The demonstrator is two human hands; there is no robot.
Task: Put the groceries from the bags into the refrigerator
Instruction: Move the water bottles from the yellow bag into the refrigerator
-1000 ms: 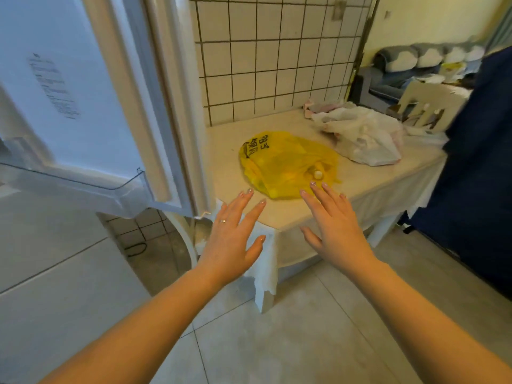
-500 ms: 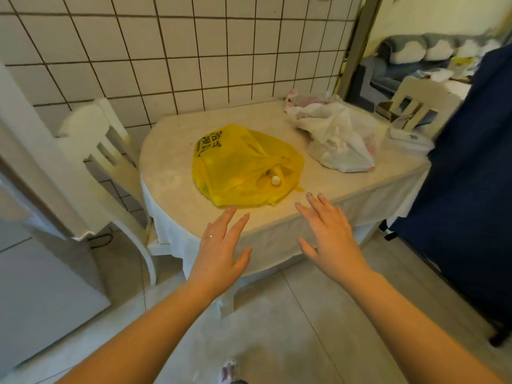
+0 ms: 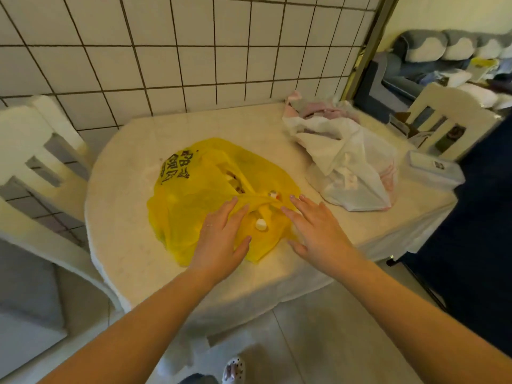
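Observation:
A yellow plastic bag [image 3: 194, 195] with dark print lies flat on the round white table [image 3: 124, 217]. A white bottle cap [image 3: 261, 224] pokes out of its opening. My left hand [image 3: 221, 239] is over the bag's near part, fingers straight. My right hand [image 3: 315, 231] reaches over the bag's right edge, fingers spread and straight. Neither hand grips anything. A white plastic bag [image 3: 352, 167] with pale contents lies at the table's back right. The refrigerator is out of view.
A white chair [image 3: 36, 167] stands to the left of the table, another white chair [image 3: 448, 120] at the far right. A small white box [image 3: 435, 170] sits on the table's right edge. The tiled wall is behind; a dark blue cloth [image 3: 479, 245] hangs at right.
The view has swung from the open refrigerator door to the table. Both hands have moved forward from the table's edge to over the yellow bag.

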